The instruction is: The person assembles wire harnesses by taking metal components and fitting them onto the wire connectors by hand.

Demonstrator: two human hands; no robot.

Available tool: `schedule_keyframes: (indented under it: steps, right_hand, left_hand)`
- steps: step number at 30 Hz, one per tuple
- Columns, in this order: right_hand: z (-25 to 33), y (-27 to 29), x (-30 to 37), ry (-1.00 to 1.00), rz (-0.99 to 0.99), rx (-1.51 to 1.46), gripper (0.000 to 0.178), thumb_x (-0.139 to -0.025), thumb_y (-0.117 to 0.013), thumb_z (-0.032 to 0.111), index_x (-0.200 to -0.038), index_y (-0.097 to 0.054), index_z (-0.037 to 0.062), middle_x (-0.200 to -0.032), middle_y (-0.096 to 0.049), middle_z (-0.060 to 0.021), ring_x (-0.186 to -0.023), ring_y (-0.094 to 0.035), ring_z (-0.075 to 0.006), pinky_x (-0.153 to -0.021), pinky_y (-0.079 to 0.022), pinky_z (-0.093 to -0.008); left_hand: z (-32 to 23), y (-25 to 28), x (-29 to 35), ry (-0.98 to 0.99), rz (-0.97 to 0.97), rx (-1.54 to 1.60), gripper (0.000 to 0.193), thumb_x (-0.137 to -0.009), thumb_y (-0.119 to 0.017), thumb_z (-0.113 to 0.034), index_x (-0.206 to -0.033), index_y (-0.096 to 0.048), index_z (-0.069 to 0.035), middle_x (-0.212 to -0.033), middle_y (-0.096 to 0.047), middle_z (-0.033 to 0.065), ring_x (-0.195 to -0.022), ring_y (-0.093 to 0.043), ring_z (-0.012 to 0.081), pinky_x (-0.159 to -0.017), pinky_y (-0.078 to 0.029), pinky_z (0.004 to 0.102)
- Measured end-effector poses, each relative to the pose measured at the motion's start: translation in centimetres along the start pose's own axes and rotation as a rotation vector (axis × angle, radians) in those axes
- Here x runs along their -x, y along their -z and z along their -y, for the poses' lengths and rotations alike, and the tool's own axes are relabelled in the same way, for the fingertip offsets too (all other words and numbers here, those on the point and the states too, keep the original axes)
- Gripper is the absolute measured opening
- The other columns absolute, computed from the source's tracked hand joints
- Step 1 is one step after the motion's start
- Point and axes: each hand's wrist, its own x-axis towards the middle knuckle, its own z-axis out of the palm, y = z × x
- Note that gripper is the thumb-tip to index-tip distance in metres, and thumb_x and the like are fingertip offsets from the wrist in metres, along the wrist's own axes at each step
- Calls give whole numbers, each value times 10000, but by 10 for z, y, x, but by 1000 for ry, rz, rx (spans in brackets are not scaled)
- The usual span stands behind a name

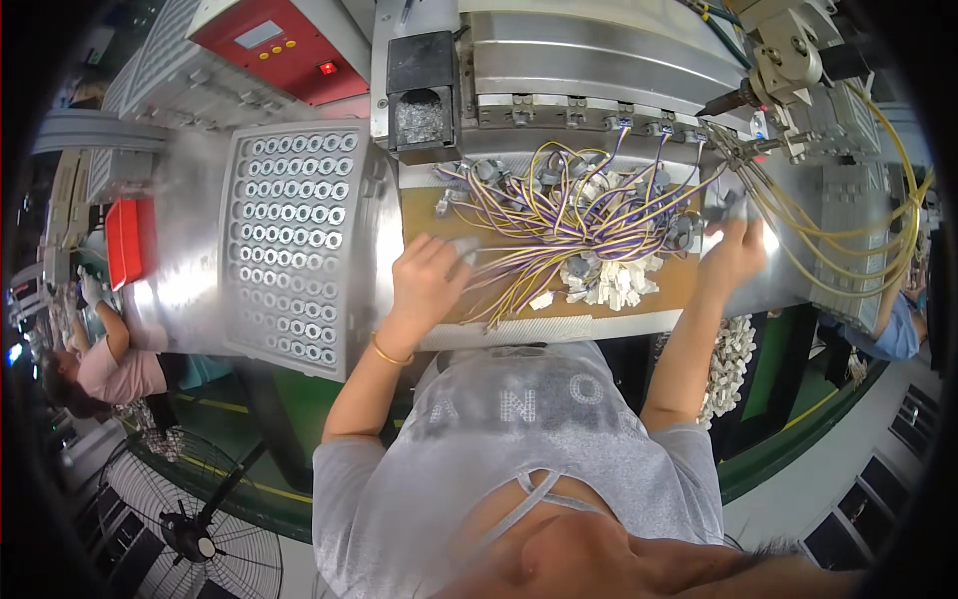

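My left hand (429,277) is closed, fingers curled, at the left end of a bundle of purple, yellow and white wires (599,235). Something pale covers its fingertips; whether it grips a wire cannot be made out. My right hand (733,258) is raised on the bundle's right side, its thumb and fingers pressed together with grey-white tips. What lies in that pinch is hidden. Several wires run up to small blue-white connectors (625,124) seated along the metal fixture (599,105). White connector pieces (614,285) and grey round parts (684,232) lie among the wires.
A grey tray (234,200) holds rows of ring-shaped parts on the left. Behind it stands a red control box (284,45). A soldering tip (728,102) and thin tubes (838,235) hang at the right. A black box (423,65) and a fan (190,529) are also there.
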Motion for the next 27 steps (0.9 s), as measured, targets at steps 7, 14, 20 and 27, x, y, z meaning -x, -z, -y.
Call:
schedule_keyframes:
  steps: [7,14,20,27]
  right_hand:
    - [50,-86,103,586,854,-23,225,-677,-596,23,-892,-589,-44,-692,-562,-115,-573,-544,-233,-535,-446,-337]
    - [56,-139,119,755,780,6,163,-614,-624,12,-728,-513,-22,-688,-514,-108,-614,-514,-260,-531,-424,-334]
    - [42,-138,117,795,974,50,86,-617,-561,-41,-656,-497,2,-644,-511,-122,-575,-526,-257,-487,-415,-348]
    - [65,-127,104,290,1009,-3,49,-730,-545,-19,-775,-563,-10,-558,-498,-83,-458,-477,-165,-447,-370,-281]
  left_hand:
    - [3,10,2,238,-35,230,195,-671,-632,23,-858,-650,-28,-665,-590,63,-562,-523,138,-520,-415,242]
    - [4,32,8,530,-157,761,188,-713,-617,8,-900,-631,5,-724,-617,18,-584,-536,95,-522,-441,220]
    - [31,42,11,756,-20,1262,285,-775,-586,-20,-1056,-560,23,-890,-618,52,-744,-568,89,-659,-463,226]
    - [153,133,115,762,-567,-300,366,-796,-567,-238,-1067,-564,8,-863,-614,170,-718,-550,222,-689,-429,316]
